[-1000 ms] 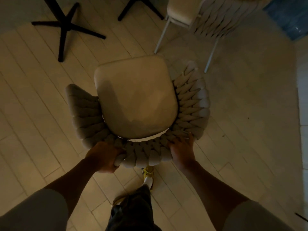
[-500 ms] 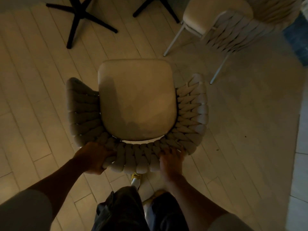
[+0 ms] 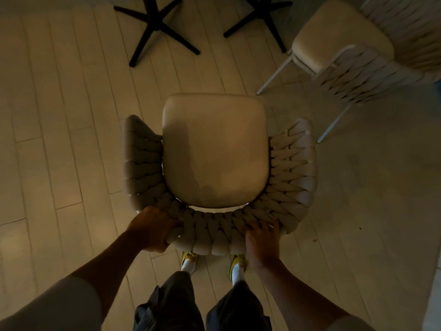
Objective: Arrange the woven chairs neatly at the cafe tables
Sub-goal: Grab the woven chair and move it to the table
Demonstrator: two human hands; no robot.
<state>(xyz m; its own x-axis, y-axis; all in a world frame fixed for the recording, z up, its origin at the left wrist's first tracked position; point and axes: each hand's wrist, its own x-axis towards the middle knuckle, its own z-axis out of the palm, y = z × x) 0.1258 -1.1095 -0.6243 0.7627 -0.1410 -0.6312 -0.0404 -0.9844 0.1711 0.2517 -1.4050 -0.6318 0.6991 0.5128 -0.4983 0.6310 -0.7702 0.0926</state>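
Note:
A beige woven chair (image 3: 214,151) with a smooth padded seat stands right below me, its seat front facing two black table bases. My left hand (image 3: 152,229) grips the left end of its curved woven backrest. My right hand (image 3: 262,242) holds the backrest's right part, fingers over the top. A second woven chair (image 3: 346,44) stands at the upper right, turned at an angle, with thin white legs.
Two black cross-shaped table bases (image 3: 155,25) (image 3: 260,17) stand on the pale plank floor at the top. My legs and yellow shoes (image 3: 188,258) are just behind the chair. A grey floor area (image 3: 370,187) lies to the right.
The chair has turned to sit square to the table bases and moved nearer them. I have stepped forward, both feet now behind the chair. Both hands keep their hold.

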